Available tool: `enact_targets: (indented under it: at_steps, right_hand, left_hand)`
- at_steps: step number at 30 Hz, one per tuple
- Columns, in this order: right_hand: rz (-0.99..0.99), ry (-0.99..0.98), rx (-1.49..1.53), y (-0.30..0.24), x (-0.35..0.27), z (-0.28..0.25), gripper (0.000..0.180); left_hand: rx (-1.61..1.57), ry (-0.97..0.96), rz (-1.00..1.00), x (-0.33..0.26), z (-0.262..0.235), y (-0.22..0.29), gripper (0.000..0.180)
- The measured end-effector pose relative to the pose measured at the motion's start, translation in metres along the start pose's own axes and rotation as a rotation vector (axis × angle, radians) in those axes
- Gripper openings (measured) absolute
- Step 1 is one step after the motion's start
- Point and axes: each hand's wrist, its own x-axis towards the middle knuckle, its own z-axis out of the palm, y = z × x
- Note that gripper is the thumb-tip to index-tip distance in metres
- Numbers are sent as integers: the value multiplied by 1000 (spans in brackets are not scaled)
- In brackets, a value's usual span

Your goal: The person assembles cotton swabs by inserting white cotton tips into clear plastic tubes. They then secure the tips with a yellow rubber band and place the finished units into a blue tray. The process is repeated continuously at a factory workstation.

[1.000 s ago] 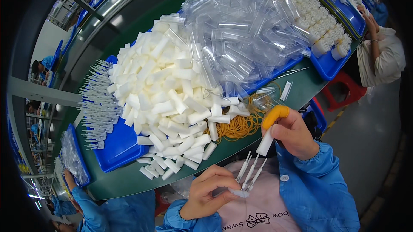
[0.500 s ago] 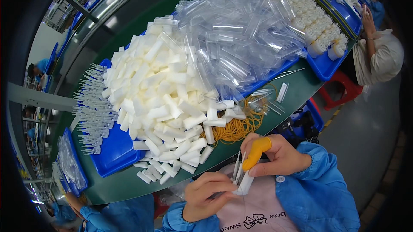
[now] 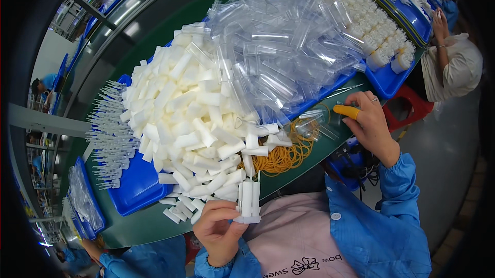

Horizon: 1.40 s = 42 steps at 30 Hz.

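My left hand point(image 3: 221, 229), near the table's front edge, grips a white plastic holder point(image 3: 248, 220) by its base. White foam sticks point(image 3: 249, 195) and thin prongs stand up from it, side by side. To the right, my right hand point(image 3: 370, 123) is over the table edge, a yellow finger cot point(image 3: 346, 112) on one finger. Its fingers curl toward a spot beside loose clear plastic sleeves point(image 3: 314, 121); whatever they pinch is hidden or too transparent to make out. Yellow rubber bands point(image 3: 283, 158) lie between both hands.
White foam pieces point(image 3: 180, 108) form a big heap, beside a pile of clear sleeves point(image 3: 289, 46). Pronged white parts point(image 3: 111, 133) stand at left by a blue tray point(image 3: 136, 185). Finished-looking white bundles point(image 3: 379, 46) are at right. A co-worker point(image 3: 451, 66) sits beyond a red stool point(image 3: 412, 110).
My right hand has left the holder and moved up and right to the table edge. My left hand has shifted left, turning the holder upright with its foam sticks.
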Motion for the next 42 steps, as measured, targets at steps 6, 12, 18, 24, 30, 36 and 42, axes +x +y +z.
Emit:
enact_targets:
  at_steps: [6,12,18,24,30,36,42]
  right_hand:
    - [86,235,363,-35,8,-10,28]
    - [-157,137,225,-94,18,23,26]
    - [-129,142,104,-109,31,38,26]
    - [-104,112,65,-113,33,45,24]
    - [-90,157,157,-112,30,48,21]
    - [34,191,662,-103,31,33,18]
    - [251,58,1385,-97,18,14,23]
  left_hand:
    - [25,58,81,-3,-9,3,15]
    - [53,124,155,-4,-13,3,15]
    - [66,138,167,-9,-25,4,18]
    - [-18,222,169,-9,-26,4,16]
    - [-21,201,158,-9,-30,4,17]
    - [6,183,154,-8,-30,2,17]
    - [48,102,215,-8,-32,0,17]
